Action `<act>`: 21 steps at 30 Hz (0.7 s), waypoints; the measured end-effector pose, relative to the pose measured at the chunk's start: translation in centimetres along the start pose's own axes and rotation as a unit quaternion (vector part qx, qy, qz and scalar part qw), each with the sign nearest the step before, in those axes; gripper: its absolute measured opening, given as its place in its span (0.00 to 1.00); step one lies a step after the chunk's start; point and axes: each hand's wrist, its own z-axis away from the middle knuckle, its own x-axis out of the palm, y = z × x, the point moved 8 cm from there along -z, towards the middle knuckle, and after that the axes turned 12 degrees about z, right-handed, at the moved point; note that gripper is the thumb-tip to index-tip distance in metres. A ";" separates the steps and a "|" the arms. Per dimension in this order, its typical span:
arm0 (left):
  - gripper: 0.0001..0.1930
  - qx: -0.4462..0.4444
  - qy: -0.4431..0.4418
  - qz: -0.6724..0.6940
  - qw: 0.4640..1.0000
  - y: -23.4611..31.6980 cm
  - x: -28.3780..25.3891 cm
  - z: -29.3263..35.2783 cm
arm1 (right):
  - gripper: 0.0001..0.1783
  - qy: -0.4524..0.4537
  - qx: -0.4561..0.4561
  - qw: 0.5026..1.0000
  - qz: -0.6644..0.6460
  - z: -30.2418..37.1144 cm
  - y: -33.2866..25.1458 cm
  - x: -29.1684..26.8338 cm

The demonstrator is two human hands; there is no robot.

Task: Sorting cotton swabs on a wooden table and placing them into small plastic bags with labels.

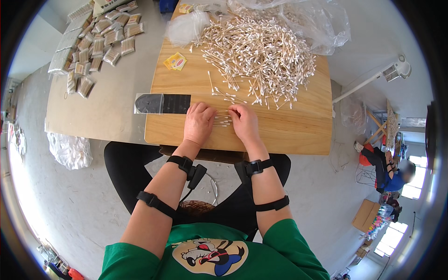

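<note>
Head view: left hand (199, 122), its grip I cannot tell, and right hand (245, 123), fingertips together, seemingly align cotton swabs (223, 121), which next need evening up.

Swabs (224, 122) — partly hidden by left hand (200, 123) | clear bag (326, 28) — cut off above | co-worker's head (409, 171) blurred

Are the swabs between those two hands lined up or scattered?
Lined up: the swabs lie roughly parallel, side by side, between left hand and right hand.
</note>
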 end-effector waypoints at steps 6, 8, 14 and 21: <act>0.02 0.015 0.009 0.007 1.000 0.1 -0.1 0.0 | 0.04 -0.024 0.023 0.999 0.019 -0.2 0.3 0.5; 0.03 0.021 0.013 0.007 1.000 0.1 -0.2 0.0 | 0.04 -0.025 0.022 0.999 0.023 -0.3 0.2 0.5; 0.02 0.012 0.012 0.013 1.000 0.0 -0.2 0.1 | 0.04 -0.036 0.042 0.998 0.010 -0.3 0.2 0.5; 0.03 0.021 0.014 0.017 1.000 0.0 -0.2 0.1 | 0.05 -0.043 0.090 0.995 -0.023 -0.1 1.3 1.2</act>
